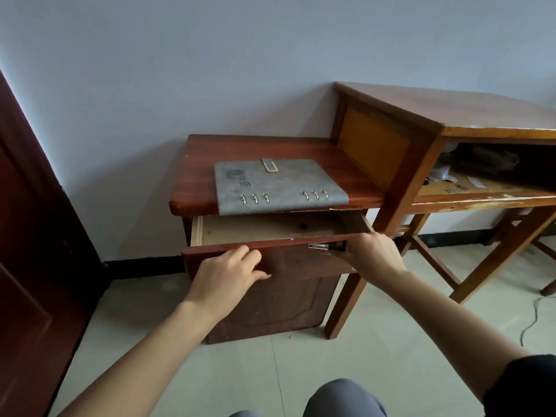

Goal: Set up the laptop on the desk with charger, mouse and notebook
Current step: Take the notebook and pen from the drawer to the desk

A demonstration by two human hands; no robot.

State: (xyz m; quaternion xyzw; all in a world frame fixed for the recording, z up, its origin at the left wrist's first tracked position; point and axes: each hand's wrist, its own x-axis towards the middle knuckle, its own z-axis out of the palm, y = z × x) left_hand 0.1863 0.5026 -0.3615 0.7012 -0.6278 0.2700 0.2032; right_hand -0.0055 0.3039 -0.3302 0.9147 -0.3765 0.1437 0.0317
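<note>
A grey ring-bound notebook (278,185) with a clasp lies on top of a dark red bedside cabinet (192,176). The cabinet's top drawer (264,228) stands pulled out and looks bare inside. My left hand (231,273) rests against the drawer front with its fingers curled at the upper edge. My right hand (371,251) grips a black pen (326,246) with a clear end, just above the drawer's right front corner. The wooden desk (469,112) stands to the right. No laptop, charger or mouse is in view.
The desk's open shelf (481,188) holds dark items and papers. A dark red door (27,236) fills the left edge. A cable (532,320) lies on the tiled floor at the right. My knees show at the bottom.
</note>
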